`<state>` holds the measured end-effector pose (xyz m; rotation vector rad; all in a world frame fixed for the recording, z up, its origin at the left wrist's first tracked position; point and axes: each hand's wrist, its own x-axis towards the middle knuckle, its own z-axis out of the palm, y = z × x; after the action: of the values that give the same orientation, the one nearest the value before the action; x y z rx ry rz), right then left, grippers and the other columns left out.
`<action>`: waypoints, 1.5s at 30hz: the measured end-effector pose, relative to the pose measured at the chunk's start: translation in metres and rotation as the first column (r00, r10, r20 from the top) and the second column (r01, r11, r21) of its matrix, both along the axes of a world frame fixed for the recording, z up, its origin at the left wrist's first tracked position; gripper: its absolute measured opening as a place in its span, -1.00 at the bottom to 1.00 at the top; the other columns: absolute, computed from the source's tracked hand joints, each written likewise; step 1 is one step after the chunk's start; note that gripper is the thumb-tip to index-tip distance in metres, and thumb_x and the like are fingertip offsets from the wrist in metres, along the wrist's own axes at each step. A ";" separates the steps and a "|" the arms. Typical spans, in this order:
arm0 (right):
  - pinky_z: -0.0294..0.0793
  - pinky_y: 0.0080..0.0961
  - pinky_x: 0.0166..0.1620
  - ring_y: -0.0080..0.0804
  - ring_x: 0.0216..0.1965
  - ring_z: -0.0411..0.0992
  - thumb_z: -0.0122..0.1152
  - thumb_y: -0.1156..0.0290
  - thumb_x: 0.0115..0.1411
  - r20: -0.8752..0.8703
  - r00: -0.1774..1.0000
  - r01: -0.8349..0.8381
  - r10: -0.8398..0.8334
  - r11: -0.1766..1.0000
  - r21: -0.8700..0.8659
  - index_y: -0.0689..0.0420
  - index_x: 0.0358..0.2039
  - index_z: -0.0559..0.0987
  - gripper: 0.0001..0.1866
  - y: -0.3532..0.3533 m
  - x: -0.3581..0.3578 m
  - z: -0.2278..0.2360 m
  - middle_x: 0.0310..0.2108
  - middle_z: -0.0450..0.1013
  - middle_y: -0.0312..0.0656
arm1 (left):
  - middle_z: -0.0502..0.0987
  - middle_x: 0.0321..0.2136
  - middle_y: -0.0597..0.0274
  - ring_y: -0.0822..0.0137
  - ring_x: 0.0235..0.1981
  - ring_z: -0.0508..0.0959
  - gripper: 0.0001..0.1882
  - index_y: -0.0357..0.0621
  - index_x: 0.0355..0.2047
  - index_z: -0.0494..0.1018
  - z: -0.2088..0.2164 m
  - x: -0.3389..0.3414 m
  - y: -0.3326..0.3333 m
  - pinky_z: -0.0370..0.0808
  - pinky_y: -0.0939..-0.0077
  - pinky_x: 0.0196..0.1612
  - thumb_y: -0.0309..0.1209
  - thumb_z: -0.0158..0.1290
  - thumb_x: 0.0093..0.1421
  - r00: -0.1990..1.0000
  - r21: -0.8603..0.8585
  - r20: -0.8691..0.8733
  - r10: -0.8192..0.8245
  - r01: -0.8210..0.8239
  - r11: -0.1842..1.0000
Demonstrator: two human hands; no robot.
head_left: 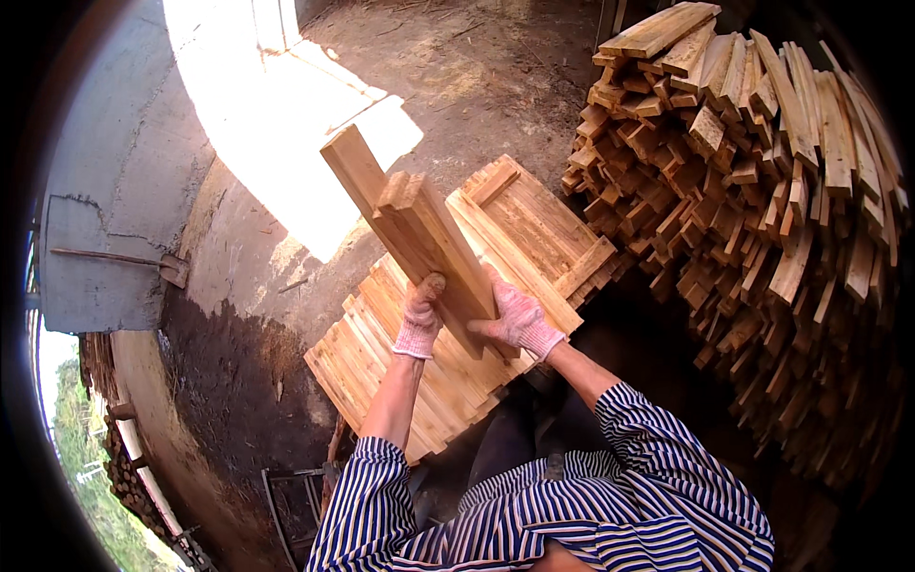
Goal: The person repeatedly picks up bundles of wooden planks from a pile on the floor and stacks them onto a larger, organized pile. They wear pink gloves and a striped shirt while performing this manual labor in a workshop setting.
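Note:
My two gloved hands hold a small bundle of flat wooden boards (419, 224) slanted up and away to the left. My left hand (419, 319) grips the bundle's near end from the left side. My right hand (519, 319) clasps the same end from the right and below. Under the bundle lies a low stack of similar boards (534, 224) laid side by side in rows on the ground. Both sleeves are striped blue and white.
A tall heap of short wooden slats (762, 181) fills the right side. A grey concrete wall (124, 191) with a metal bar stands at the left. Sunlit dirt ground (286, 124) lies beyond the stack. A dark metal frame (291, 496) sits near my left elbow.

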<state>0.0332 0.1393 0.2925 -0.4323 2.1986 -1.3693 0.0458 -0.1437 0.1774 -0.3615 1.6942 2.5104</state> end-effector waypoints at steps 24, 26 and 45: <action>0.18 -0.21 0.39 0.10 0.42 0.13 0.12 -0.15 0.32 -0.039 0.982 -0.173 0.187 0.958 0.230 -0.06 0.49 0.12 -0.15 0.070 -0.097 -0.196 0.45 0.04 0.18 | 0.39 0.28 0.10 0.01 0.26 0.40 -0.03 0.04 0.38 0.25 -0.109 -0.069 0.161 0.34 -0.18 0.28 0.36 0.13 0.13 0.724 0.209 0.644 0.247 -0.477 0.854; 0.22 -0.26 0.37 0.10 0.39 0.20 0.31 -0.21 0.17 0.281 0.959 -0.054 0.050 0.999 0.005 -0.09 0.51 0.06 0.04 0.070 -0.089 -0.154 0.39 0.18 0.21 | 0.35 0.31 0.09 0.03 0.29 0.36 -0.04 0.05 0.38 0.24 -0.115 -0.074 0.168 0.29 -0.20 0.30 0.37 0.11 0.15 0.708 0.179 0.642 0.294 -0.512 0.840; 0.31 -0.17 0.32 0.14 0.33 0.24 0.06 -0.21 0.29 -0.156 0.970 -0.089 0.184 0.874 0.477 0.06 0.51 -0.03 -0.03 0.090 -0.178 -0.200 0.40 0.10 0.23 | 0.46 0.13 0.11 0.07 0.09 0.47 -0.06 0.05 0.27 0.29 -0.100 -0.122 0.210 0.46 0.04 0.14 0.52 -0.14 0.18 0.714 0.251 0.667 0.213 -0.484 0.838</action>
<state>-0.1451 0.2291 0.0926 -0.5448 2.5045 -0.7038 -0.0758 0.0665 0.0774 -1.4047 0.8659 2.4648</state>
